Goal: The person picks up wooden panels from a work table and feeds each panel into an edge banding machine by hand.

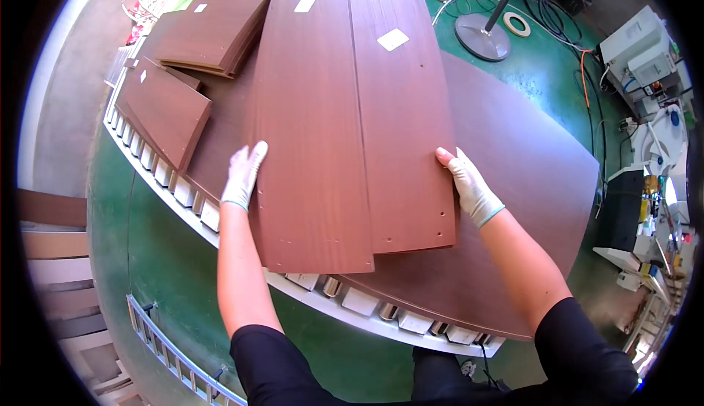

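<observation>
Two long brown wooden panels lie side by side, the left panel (312, 134) reaching slightly nearer to me than the right panel (403, 127). Each bears a white label near its far end, and small holes show at the near end of the right one. My left hand (244, 175), in a white glove, grips the left panel's outer edge with the thumb along it. On the opposite side my right hand (473, 186), gloved with a bare thumb tip, holds the right panel's outer edge. Its fingers are partly hidden by the edge.
Beneath lies a large brown board (513, 156) on a white roller conveyor (359, 303). Shorter brown panels (213, 28) are stacked at the far left, with another panel stack (165, 109) nearer. A round stand base (482, 37) and cables are on the green floor; machinery (645, 61) stands right.
</observation>
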A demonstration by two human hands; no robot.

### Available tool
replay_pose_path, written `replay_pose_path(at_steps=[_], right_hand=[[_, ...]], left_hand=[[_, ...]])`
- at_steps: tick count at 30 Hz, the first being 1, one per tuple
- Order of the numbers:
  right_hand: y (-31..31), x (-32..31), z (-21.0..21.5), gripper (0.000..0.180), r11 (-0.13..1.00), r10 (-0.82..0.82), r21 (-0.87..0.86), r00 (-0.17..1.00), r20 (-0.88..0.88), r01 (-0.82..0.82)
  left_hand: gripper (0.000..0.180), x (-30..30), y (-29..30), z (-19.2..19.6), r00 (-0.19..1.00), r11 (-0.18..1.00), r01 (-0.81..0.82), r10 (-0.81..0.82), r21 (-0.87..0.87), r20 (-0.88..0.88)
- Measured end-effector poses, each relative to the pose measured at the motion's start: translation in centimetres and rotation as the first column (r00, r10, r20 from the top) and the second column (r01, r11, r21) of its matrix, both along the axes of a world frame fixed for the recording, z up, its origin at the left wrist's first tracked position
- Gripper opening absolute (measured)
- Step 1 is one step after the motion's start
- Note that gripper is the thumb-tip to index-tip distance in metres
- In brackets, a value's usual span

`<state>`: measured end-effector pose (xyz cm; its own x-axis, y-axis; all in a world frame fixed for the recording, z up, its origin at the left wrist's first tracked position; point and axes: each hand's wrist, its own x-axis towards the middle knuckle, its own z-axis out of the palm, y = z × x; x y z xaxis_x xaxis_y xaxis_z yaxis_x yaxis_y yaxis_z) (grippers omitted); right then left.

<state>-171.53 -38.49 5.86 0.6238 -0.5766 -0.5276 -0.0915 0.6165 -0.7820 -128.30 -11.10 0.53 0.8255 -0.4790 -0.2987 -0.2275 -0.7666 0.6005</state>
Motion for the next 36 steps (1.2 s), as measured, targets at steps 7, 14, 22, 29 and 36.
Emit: replay_pose_path(at_steps=[7,14,22,29,36], right_hand=[[-1.8,-8.7,1.7,0.07,0.995,0.084,-0.048,0.995,-0.06,-0.087],[-0.9,-23.0,0.4,0.074,0.999,0.005,-0.04,0.982,-0.188,-0.013],[0.4,-39.1,0.7,0.089,0.999,0.005,-0.033,0.936,-0.352,-0.017],[-3.6,-49.4,1.8,0.094,0.851,0.225,-0.315,0.833,-0.505,-0.421],[-6.1,-57.7,2.8,0.09,0.704,0.176,-0.418,0.712,-0.679,-0.573]], left_hand=[[0.101,-14.3,1.1,3.5,0.999,0.997,-0.022,0.025,0.075,-0.045],[0.086,-29.0,4.6,4.4,0.998,0.996,0.037,-0.034,0.081,-0.043],[0.065,-47.3,9.1,3.1,0.918,0.954,-0.189,0.086,-0.234,-0.388],[0.087,-62.6,11.3,3.5,0.843,0.943,-0.331,0.278,-0.038,-0.461],[0.088,-75.2,8.8,5.7,0.751,0.91,-0.414,0.322,-0.031,-0.577]])
